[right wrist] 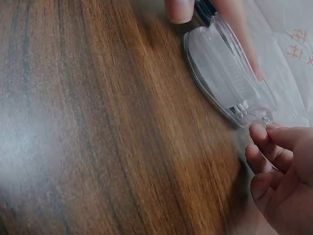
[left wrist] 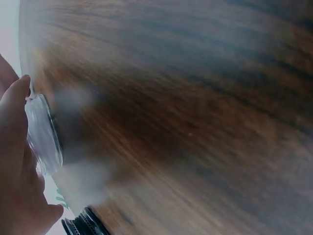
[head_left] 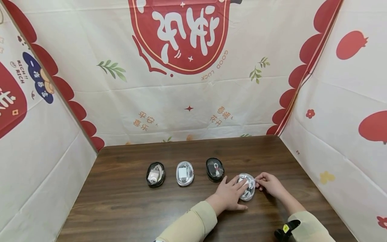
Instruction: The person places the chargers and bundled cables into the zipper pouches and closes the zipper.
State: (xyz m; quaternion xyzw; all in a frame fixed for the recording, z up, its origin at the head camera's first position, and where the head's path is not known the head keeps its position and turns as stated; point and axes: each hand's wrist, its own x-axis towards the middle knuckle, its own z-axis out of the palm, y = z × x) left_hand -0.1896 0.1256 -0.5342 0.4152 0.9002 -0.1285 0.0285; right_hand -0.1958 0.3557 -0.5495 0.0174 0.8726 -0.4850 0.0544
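A clear oval zip case [head_left: 250, 192] with white cable inside lies at the right of the table. My left hand [head_left: 227, 194] rests on its left side, with fingers stretched over the top and the thumb apart from it. At the case's right end, my right hand [head_left: 271, 185] pinches the small zipper pull [right wrist: 266, 120] between thumb and forefinger. The right wrist view shows the case [right wrist: 220, 68] from its side, with a zip band along its edge. Only part of the left hand [left wrist: 17, 161] appears in the left wrist view.
Left of the hands stand a black-rimmed case [head_left: 215, 169] with a small cable, a clear case [head_left: 185, 173] with a white charger, and another black-rimmed case [head_left: 156, 174] with a charger and cable. Printed cloth walls [head_left: 187, 97] enclose the brown table [head_left: 127, 208].
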